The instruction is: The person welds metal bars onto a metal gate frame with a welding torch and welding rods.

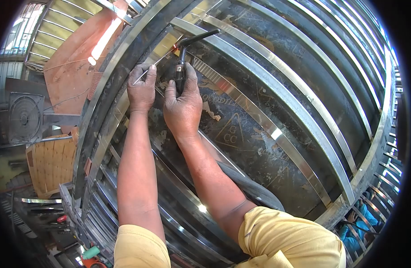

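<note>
My right hand (184, 105) is closed around the handle of a TIG welding torch (182, 58), its long black back cap pointing right. To the left, my left hand (141, 91) pinches a thin filler rod (163, 57) between thumb and fingers. The rod slants up toward the torch head, where a small red glow shows at the nozzle. Both hands are over a frame of shiny metal bars (259, 114) set across a dark sheet surface (241, 98). The exact contact between rod, torch and bar is too small to tell.
A dark hose or cable (250, 187) passes beneath my right forearm. A fan (25, 117) stands at the left, with a wooden panel (53, 163) below it. A person in a blue sleeve (359, 225) is behind bars at lower right. A green-and-orange tool (91, 254) lies at lower left.
</note>
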{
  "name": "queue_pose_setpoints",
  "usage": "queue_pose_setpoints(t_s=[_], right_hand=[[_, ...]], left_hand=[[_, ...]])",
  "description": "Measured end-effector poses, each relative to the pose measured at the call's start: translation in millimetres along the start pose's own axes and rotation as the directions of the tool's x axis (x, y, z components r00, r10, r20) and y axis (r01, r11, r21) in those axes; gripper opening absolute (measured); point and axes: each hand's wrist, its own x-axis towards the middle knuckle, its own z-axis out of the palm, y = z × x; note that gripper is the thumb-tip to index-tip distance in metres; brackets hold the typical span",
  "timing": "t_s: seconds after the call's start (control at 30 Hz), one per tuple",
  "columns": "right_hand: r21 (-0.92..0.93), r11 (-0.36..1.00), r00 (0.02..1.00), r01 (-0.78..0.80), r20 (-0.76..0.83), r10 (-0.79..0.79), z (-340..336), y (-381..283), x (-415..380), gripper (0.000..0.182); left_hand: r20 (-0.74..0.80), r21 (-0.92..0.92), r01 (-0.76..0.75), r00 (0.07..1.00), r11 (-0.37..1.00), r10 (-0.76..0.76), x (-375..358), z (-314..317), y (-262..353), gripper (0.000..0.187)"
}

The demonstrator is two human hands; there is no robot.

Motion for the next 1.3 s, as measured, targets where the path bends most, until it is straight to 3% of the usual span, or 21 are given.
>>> queue_pose_setpoints(t_s=[0.07, 0.13, 0.27, 0.3, 0.33, 0.4, 0.73, 0.9, 1.07, 1.3], right_hand=[[-0.019, 0.997, 0.997, -0.07, 0.037, 0.071, -1, -2, 1, 0.057], [-0.055, 0.984, 0.981, -0.172, 0.087, 0.176, -5, -11, 4, 0.058], [-0.048, 0.981, 0.976, -0.189, 0.102, 0.193, -3, -7, 2, 0.058], [-0.039, 0.99, 0.987, -0.138, 0.073, 0.14, -2, -5, 1, 0.058], [-0.032, 0.996, 0.995, -0.085, 0.043, 0.087, -2, -3, 0, 0.058], [-0.033, 0.999, 1.0, -0.027, 0.005, 0.027, 1, 2, -1, 0.057], [-0.027, 0.996, 0.995, -0.082, 0.061, 0.083, -3, -2, 1, 0.057], [-0.05, 0.976, 0.969, -0.21, 0.125, 0.215, -5, -7, 1, 0.057], [-0.04, 0.998, 0.999, -0.048, 0.023, 0.049, -3, -1, 0, 0.057], [-0.011, 0.999, 0.997, -0.052, 0.056, 0.053, -5, -1, 0, 0.057]], left_hand=[[0.007, 0.014, -0.019, 1.0, 1.0, 0.019, 0, -1, 1, 0.019], [0.027, -0.03, 0.079, 0.997, 0.996, -0.078, -1, -2, 1, 0.02], [0.041, -0.042, 0.139, 0.99, 0.989, -0.138, -2, -3, 1, 0.022], [0.033, -0.044, 0.142, 0.99, 0.989, -0.14, -2, -2, 1, 0.022], [0.011, -0.032, 0.016, 1.0, 0.999, -0.015, 1, 0, 0, 0.02], [0.002, -0.011, -0.005, 1.0, 1.0, 0.005, 0, 0, -4, 0.019], [-0.01, 0.007, -0.031, 0.999, 1.0, 0.031, 0, 0, 3, 0.017], [0.027, -0.07, 0.072, 0.997, 0.995, -0.07, -2, -1, 7, 0.017], [0.003, -0.022, -0.031, 1.0, 0.999, 0.031, 1, 2, -4, 0.017], [0.0, 0.028, -0.039, 0.999, 0.999, 0.039, 0, 0, -2, 0.017]])
